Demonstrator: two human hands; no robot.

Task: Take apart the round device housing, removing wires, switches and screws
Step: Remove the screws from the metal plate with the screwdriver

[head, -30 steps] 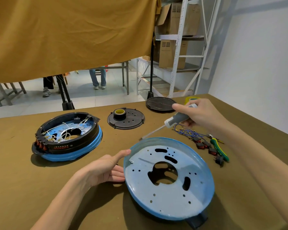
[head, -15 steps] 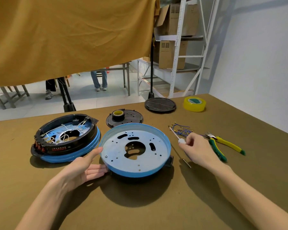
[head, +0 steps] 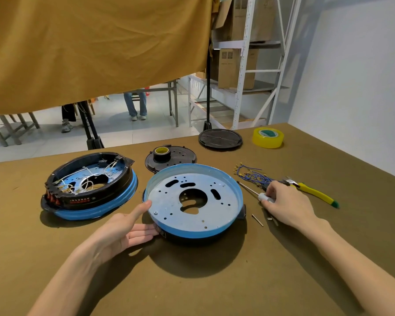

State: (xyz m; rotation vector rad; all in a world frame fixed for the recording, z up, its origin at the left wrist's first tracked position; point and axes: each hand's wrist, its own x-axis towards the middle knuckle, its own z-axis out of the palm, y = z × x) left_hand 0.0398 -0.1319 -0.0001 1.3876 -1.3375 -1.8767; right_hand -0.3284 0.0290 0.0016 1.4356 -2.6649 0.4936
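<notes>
A stripped blue round housing with a perforated metal plate lies flat at the table's middle. My left hand rests against its left rim, thumb on the edge, fingers straight. My right hand lies on the table to the right, fingers curled round the white handle of a screwdriver whose shaft points away to the left. A second round housing, with black ring, white wires and red switches inside, sits at the left.
Loose screws lie beside my right hand. Blue wires and yellow-green pliers are further right. Two black round covers, a small tape roll and a yellow tape roll stand behind.
The blue housing has been lowered from a tilt to lie flat on the table. My right hand has brought the screwdriver down from the air onto the table at the right.
</notes>
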